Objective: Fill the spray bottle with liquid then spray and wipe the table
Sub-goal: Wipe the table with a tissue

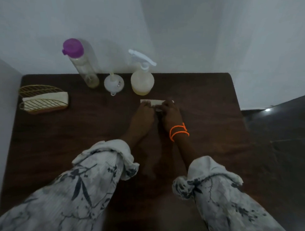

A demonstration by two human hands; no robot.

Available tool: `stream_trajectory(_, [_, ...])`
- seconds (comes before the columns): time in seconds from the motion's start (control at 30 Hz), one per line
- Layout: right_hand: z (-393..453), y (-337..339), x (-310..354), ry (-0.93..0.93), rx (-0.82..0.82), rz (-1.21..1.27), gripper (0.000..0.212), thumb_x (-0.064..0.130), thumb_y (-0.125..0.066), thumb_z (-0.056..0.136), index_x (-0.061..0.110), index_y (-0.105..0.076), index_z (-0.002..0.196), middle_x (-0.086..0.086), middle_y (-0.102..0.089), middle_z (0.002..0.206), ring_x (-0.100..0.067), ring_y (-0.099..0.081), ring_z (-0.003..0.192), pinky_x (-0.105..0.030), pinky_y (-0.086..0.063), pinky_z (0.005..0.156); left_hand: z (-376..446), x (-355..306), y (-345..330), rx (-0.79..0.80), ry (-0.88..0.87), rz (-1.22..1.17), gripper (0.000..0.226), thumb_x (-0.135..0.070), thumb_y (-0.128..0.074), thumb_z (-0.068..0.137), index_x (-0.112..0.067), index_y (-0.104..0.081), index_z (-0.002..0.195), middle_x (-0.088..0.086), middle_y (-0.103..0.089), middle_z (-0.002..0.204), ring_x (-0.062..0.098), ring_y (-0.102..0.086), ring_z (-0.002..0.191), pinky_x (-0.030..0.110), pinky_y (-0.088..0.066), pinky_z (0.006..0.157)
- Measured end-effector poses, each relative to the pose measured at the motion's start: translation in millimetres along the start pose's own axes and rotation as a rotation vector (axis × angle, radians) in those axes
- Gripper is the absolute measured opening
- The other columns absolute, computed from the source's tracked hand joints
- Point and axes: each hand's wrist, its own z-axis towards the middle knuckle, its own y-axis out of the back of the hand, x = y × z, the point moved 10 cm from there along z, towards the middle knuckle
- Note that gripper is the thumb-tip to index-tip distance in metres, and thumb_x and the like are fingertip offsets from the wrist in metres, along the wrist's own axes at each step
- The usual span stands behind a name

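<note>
From our head view, our left hand [146,108] and right hand [169,110] pinch a folded white paper cloth [157,102] lying crosswise on the dark wooden table [210,123], just below the filled translucent spray bottle [142,82], nearer our left.

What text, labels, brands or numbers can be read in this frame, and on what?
No text can be read.
Funnel: a small dark mark on its rim, too small and blurred to read.
Spray bottle: no label visible.
Purple-capped bottle: no label visible.
Napkin holder and the tissue under both hands: no print visible.
</note>
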Motion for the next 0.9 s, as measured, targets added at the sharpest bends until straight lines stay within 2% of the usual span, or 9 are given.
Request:
stream_trajectory(0.13, [-25.0, 7.5, -23.8, -0.061, -0.033, 0.019, 0.028, 0.005, -0.067, 0.081, 0.008, -0.077, 0.108, -0.018, -0.065, 0.112, -0.040, -0.059, 0.105, -0.039, -0.049, 0.096, -1.4, -6.2, -18.3, 0.109, 0.097, -0.178, 0.039, -0.018, -0.043, 0.100, -0.006, -0.061, 0.133, 0.014, -0.059, 0.138, 0.029, -0.056, 0.127, 0.022, -0.046, 0.092])
stream_trajectory(0.23, [-57.0, 12.4, -31.4, -0.097, -0.063, 0.043, 0.030, 0.003, -0.066, 0.078, 0.007, -0.077, 0.104, -0.019, -0.066, 0.112, -0.041, -0.059, 0.103, -0.038, -0.050, 0.094, -20.4, -32.7, -29.9, 0.054, -0.119, -0.142, 0.038, -0.006, -0.045, 0.093, 0.005, -0.068, 0.122, 0.027, -0.065, 0.125, 0.039, -0.063, 0.119, 0.044, -0.050, 0.100])
stream_trajectory(0.33, [-98.1, 18.5, -29.4, -0.141, -0.087, 0.066, 0.040, 0.013, -0.048, 0.077, 0.007, -0.077, 0.104, -0.020, -0.065, 0.114, -0.040, -0.059, 0.106, -0.030, -0.043, 0.097, -48.5, -63.8, -31.1, 0.093, -0.212, -0.044, 0.043, -0.015, -0.049, 0.084, 0.001, -0.072, 0.116, 0.021, -0.071, 0.119, 0.032, -0.066, 0.116, 0.036, -0.047, 0.104])
stream_trajectory(0.37, [-114.0, 18.7, -27.8, -0.154, -0.093, 0.081, 0.045, 0.016, -0.044, 0.075, 0.007, -0.077, 0.104, -0.020, -0.065, 0.116, -0.040, -0.058, 0.108, -0.029, -0.042, 0.098, -59.9, -69.9, -35.0, 0.168, -0.198, -0.018, 0.046, -0.017, -0.050, 0.086, -0.001, -0.068, 0.125, 0.019, -0.066, 0.128, 0.029, -0.061, 0.125, 0.033, -0.040, 0.111])
stream_trajectory(0.47, [-162.2, 14.9, -20.4, -0.178, -0.097, 0.089, 0.045, 0.014, -0.044, 0.075, 0.007, -0.076, 0.107, -0.019, -0.064, 0.119, -0.038, -0.058, 0.112, -0.033, -0.044, 0.102, -100.1, -75.3, -58.9, 0.310, -0.126, -0.011, 0.055, -0.014, -0.033, 0.104, -0.006, -0.022, 0.158, 0.016, -0.016, 0.165, 0.028, -0.009, 0.154, 0.033, -0.010, 0.123])
stream_trajectory(0.63, [-231.7, -5.9, -9.3, -0.244, -0.043, 0.089, 0.048, 0.008, -0.048, 0.075, 0.009, -0.074, 0.115, -0.018, -0.061, 0.125, -0.035, -0.056, 0.116, -0.042, -0.051, 0.098, -167.3, -82.7, -70.6, 0.439, -0.101, -0.020, 0.059, -0.014, -0.029, 0.105, -0.012, -0.008, 0.160, 0.010, 0.000, 0.168, 0.025, 0.006, 0.155, 0.036, -0.015, 0.124])
stream_trajectory(0.73, [-272.0, -17.3, 7.2, -0.239, -0.025, 0.102, 0.049, 0.009, -0.047, 0.076, 0.011, -0.073, 0.118, -0.016, -0.059, 0.128, -0.034, -0.056, 0.117, -0.043, -0.050, 0.098, -212.4, -83.3, -74.5, 0.453, -0.092, -0.047, 0.058, -0.014, -0.029, 0.102, -0.011, -0.019, 0.159, 0.010, -0.008, 0.167, 0.027, -0.004, 0.155, 0.037, -0.022, 0.123])
stream_trajectory(0.83, [-305.7, -33.4, 28.1, -0.224, 0.008, 0.158, 0.050, 0.009, -0.047, 0.078, 0.012, -0.070, 0.122, -0.017, -0.056, 0.133, -0.036, -0.055, 0.121, -0.044, -0.048, 0.102, -252.8, -78.0, -77.5, 0.449, -0.125, -0.114, 0.060, -0.017, -0.032, 0.083, -0.011, -0.064, 0.134, 0.010, -0.058, 0.143, 0.027, -0.050, 0.136, 0.033, -0.052, 0.099])
stream_trajectory(0.9, [-323.4, -44.8, 45.7, -0.199, 0.045, 0.178, 0.050, 0.009, -0.049, 0.079, 0.014, -0.068, 0.124, -0.016, -0.054, 0.135, -0.034, -0.052, 0.123, -0.041, -0.046, 0.104, -281.2, -71.2, -80.2, 0.438, -0.144, -0.119, 0.059, -0.020, -0.036, 0.076, -0.009, -0.072, 0.122, 0.011, -0.067, 0.131, 0.028, -0.060, 0.126, 0.032, -0.054, 0.094])
